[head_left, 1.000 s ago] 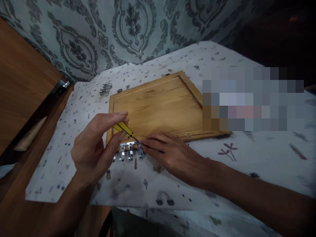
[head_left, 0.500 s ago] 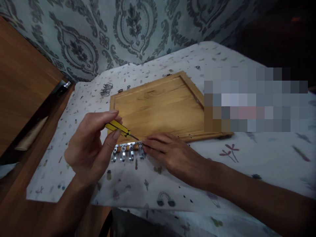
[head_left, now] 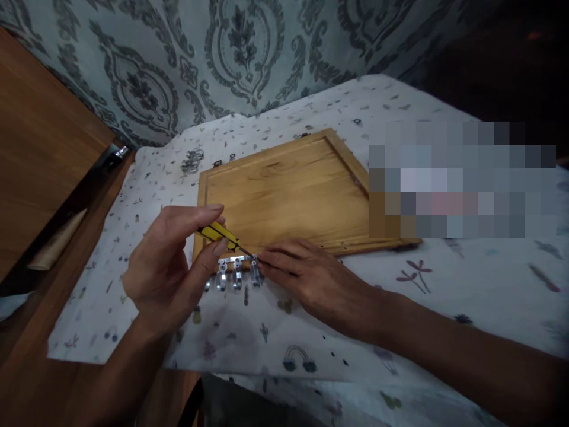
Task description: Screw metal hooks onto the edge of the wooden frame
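A wooden panel (head_left: pixel 293 190) with a raised frame lies on a patterned sheet. A shiny metal hook rail (head_left: pixel 233 270) with several hooks rests against the panel's near edge. My left hand (head_left: pixel 171 267) pinches a small yellow-and-black screwdriver (head_left: pixel 220 233) between thumb and fingers, its tip pointing at the rail's right end. My right hand (head_left: pixel 306 276) lies flat on the sheet, fingertips pressed together against that same right end of the rail.
A white sheet (head_left: pixel 444 284) with small prints covers the surface. Small metal fittings (head_left: pixel 191 160) lie beyond the panel's far left corner. A brown wooden cabinet (head_left: pixel 40 142) stands at the left. A patterned wall rises behind. A blurred patch covers the panel's right side.
My left hand drew the screwdriver slightly left and up, then returned it toward the rail's right end. My right hand has stayed put on the rail.
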`<state>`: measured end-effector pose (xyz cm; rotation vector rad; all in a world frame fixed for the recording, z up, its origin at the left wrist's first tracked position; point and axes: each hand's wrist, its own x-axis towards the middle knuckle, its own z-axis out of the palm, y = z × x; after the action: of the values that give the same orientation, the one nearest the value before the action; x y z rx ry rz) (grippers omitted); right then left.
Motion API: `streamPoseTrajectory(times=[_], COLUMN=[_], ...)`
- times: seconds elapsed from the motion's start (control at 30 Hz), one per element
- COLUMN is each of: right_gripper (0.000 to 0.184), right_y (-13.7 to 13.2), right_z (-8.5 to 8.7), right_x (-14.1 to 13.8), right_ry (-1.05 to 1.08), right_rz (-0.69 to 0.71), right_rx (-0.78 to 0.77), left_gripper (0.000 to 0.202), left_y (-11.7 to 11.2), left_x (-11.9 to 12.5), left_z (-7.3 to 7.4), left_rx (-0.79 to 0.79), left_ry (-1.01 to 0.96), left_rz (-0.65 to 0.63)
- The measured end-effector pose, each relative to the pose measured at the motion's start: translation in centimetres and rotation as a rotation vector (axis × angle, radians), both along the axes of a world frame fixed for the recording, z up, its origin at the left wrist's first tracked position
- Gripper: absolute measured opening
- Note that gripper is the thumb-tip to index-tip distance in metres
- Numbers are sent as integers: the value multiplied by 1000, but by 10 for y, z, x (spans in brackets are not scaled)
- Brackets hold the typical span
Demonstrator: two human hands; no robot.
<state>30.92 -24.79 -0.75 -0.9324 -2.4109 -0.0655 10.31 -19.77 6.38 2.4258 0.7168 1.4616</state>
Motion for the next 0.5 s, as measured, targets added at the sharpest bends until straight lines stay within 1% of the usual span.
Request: streamPoseTrajectory(times=[0.2,0.3,0.43,0.5], right_gripper=[23,23,22,22], right_y=[1,1,1,1], right_z=[-1,-2,-1,-1], right_x=[1,0,0,0], right_ry=[21,17,12,9], right_rz=[8,9,3,0], right_rx=[7,2,14,26], left_gripper=[46,49,53,51], left_y=[0,0,-2,-2], left_x=[1,0,1,1], left_z=[0,1,4,4], left_rx=[22,4,-21,-36], left_ry=[-12,17,35,29], left_rz=[-23,-24,-67,-77])
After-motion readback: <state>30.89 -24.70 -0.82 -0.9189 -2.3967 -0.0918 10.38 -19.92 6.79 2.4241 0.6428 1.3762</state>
